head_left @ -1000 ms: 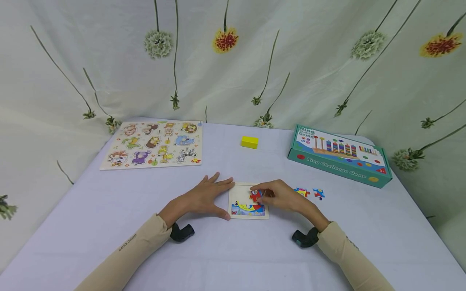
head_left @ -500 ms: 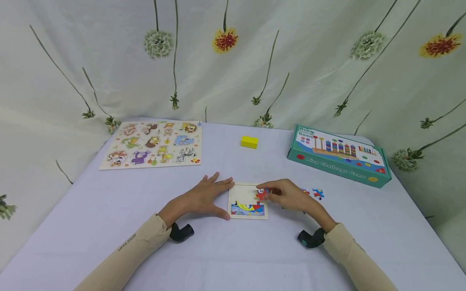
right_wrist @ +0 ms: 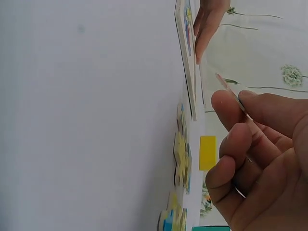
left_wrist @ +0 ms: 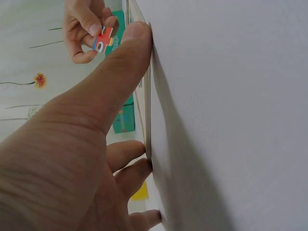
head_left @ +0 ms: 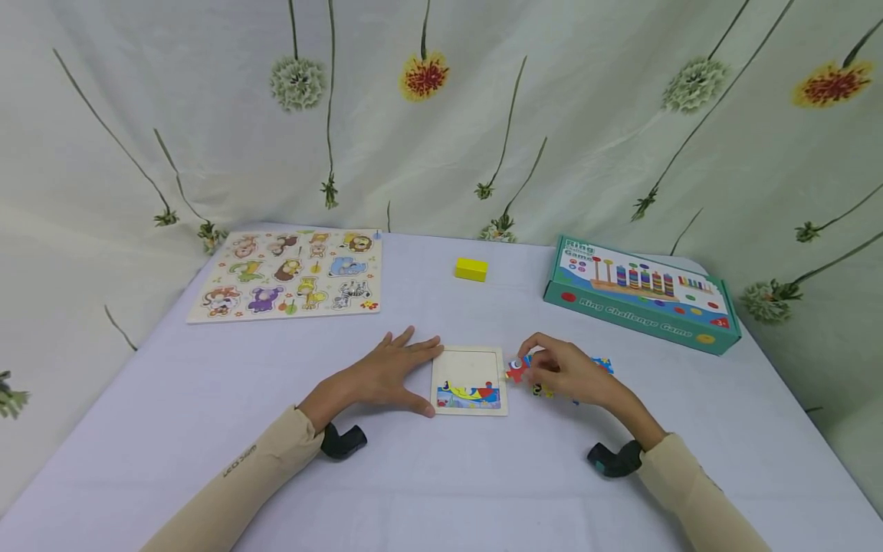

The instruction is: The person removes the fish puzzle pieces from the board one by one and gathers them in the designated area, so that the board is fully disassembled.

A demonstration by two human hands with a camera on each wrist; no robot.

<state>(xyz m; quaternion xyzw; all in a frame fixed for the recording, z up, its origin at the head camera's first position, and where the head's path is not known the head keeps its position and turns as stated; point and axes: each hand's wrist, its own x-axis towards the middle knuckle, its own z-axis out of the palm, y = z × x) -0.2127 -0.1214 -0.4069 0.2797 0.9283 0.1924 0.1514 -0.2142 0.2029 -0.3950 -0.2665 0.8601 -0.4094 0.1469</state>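
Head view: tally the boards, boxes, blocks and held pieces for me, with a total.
Boards: 2, small board and animal board
Box: 1
Block: 1
Held piece: 1
Total: 5

Yellow block (head_left: pixel 471 270); green box (head_left: pixel 643 297)

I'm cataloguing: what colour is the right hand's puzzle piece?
Puzzle piece: mostly red, clearest in the left wrist view.
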